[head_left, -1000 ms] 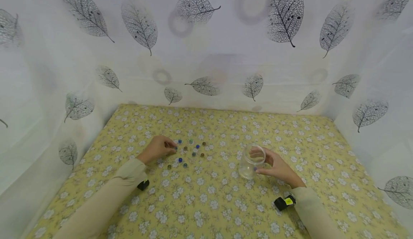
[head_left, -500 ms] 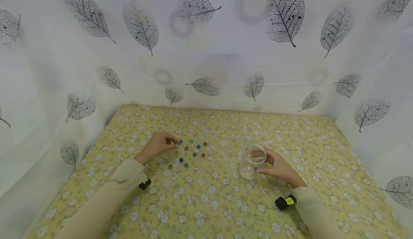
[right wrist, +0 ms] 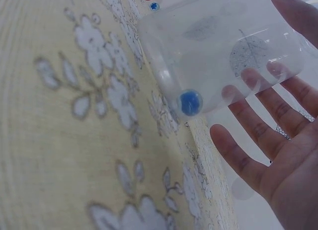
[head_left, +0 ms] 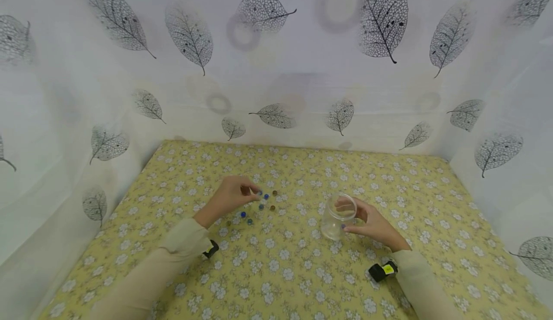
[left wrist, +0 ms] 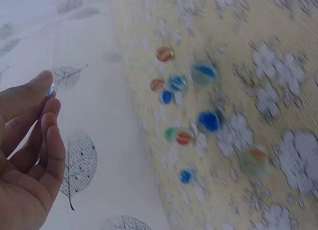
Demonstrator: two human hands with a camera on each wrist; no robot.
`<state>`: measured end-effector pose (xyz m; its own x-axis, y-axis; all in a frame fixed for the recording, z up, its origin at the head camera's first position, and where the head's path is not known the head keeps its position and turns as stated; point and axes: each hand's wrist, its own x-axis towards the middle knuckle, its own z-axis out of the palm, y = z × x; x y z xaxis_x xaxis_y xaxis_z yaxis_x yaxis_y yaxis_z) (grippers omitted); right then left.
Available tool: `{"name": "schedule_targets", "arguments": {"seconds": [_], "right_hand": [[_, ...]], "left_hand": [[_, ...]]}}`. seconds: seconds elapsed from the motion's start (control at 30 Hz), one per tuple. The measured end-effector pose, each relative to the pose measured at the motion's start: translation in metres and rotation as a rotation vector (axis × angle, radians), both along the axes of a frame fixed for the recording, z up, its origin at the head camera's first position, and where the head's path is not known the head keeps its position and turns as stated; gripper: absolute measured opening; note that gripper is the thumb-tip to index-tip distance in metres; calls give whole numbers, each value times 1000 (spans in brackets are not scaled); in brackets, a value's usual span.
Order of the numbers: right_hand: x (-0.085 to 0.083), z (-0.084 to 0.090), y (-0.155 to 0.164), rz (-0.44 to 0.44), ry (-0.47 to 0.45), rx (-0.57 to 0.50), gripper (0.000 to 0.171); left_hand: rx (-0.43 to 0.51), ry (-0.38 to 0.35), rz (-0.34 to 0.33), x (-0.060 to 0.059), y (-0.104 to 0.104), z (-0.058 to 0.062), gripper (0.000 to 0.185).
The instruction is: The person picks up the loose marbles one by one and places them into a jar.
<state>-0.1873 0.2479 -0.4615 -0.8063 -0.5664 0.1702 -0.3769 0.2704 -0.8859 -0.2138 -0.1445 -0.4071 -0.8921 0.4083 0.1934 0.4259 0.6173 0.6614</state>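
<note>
My left hand (head_left: 231, 197) hovers over a loose group of glass marbles on the cloth. Between thumb and forefinger it pinches a small marble (left wrist: 50, 89), of which only a pale blue sliver shows. Below lie a dark blue marble (left wrist: 209, 121), an orange-striped marble (left wrist: 165, 53), a clear marble with a blue swirl (left wrist: 204, 72) and several others; the hand covers some of them in the head view. My right hand (head_left: 371, 224) holds a clear jar (head_left: 332, 226), thumb on one side, fingers on the other. Inside the jar, near its base, sits a blue marble (right wrist: 190, 103).
A yellow cloth with white flowers (head_left: 276, 262) covers the table. White curtains with grey leaf prints (head_left: 298, 85) stand behind it and at both sides. A black wrist camera (head_left: 382, 271) hangs by the right sleeve.
My left hand has moved from the group's left edge rightward over the marbles, fingertips pinched. The right hand and the jar have stayed in place.
</note>
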Motion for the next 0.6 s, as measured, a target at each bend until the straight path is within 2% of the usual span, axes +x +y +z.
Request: {"name": "schedule_targets", "arguments": {"seconds": [0.37, 0.6], "right_hand": [[0, -1, 1, 4, 1, -5, 64], [-1, -3, 2, 12, -6, -22, 64]], "left_hand": [[34, 42, -67, 4, 39, 8, 17], [79, 0, -107, 4, 65, 14, 15]]}}
